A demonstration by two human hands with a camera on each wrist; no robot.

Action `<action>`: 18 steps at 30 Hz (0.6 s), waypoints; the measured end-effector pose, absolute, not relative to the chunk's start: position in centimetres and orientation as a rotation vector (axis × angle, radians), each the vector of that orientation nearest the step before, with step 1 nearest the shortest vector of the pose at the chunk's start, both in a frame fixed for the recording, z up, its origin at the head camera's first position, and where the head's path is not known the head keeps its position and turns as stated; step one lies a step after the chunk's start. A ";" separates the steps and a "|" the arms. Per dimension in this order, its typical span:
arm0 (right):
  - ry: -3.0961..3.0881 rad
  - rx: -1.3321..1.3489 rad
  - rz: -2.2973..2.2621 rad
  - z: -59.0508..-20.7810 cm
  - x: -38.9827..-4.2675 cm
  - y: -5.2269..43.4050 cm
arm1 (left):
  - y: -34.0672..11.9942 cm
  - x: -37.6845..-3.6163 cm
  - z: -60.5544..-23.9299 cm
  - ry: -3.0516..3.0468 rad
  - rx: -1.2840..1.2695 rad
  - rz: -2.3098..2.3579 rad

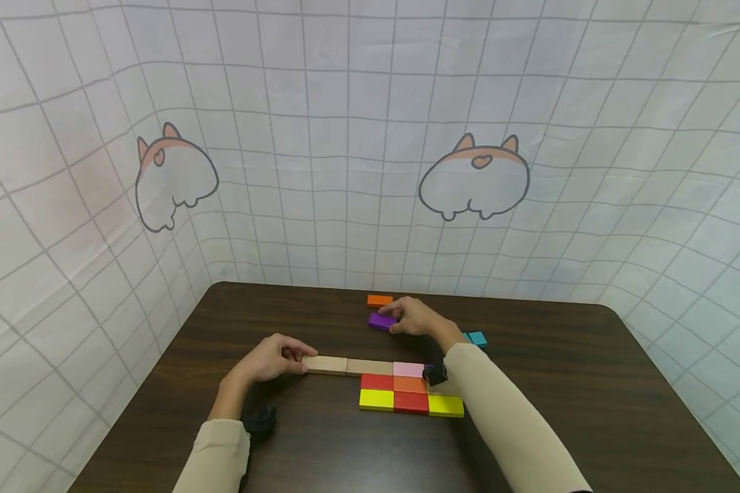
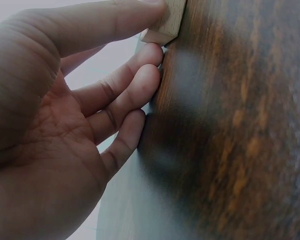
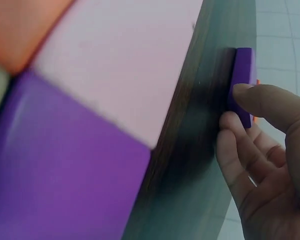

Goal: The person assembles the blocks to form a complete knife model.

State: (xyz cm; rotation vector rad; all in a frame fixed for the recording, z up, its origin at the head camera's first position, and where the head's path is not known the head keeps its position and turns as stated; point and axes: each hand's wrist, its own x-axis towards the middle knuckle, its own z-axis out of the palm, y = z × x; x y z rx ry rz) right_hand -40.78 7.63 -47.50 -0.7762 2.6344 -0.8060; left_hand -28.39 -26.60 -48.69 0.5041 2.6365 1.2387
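My left hand pinches the left end of a plain wooden block, thumb on top and fingertips at its edge. That block heads a flat cluster: a second wooden block, a pink one, then red, orange, yellow, red and yellow blocks. Further back, my right hand pinches a purple block lying on the table, thumb on its top face. My right forearm hides the cluster's right end.
An orange block lies just behind the purple one. A teal block sits right of my right wrist. The dark wooden table is enclosed by a white gridded cloth. Blurred pink and purple blocks fill the right wrist view's foreground.
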 end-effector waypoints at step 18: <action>2.576 -0.973 -0.837 -45.1 -37.3 11.3 | -26.3 -28.1 -48.2 2.636 0.527 1.243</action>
